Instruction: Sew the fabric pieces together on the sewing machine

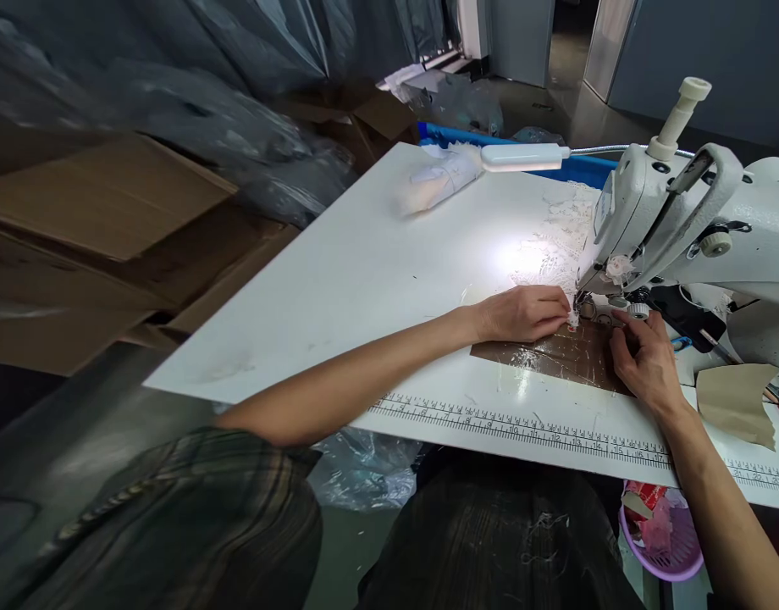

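At the white sewing machine (631, 212), my left hand (529, 313) has its fingertips pinched together on a narrow bit of white lace (573, 319) beside the needle. My right hand (647, 356) rests just right of the presser foot, its index finger stretched toward the foot and its thumb apart from it, with a gap between them. Nothing shows in its grip. Beneath both hands lies a shiny brown sheet (555, 354) on the table. More white lace (558, 241) is spread behind the needle, under bright light.
A white lamp (522, 157) reaches over the table (364, 280) by a rolled white bundle (444, 178). A printed ruler (510, 428) runs along the front edge. Tan paper (737, 402) lies at right. Cardboard boxes (103, 195) stand left; a purple basket (672, 551) sits below.
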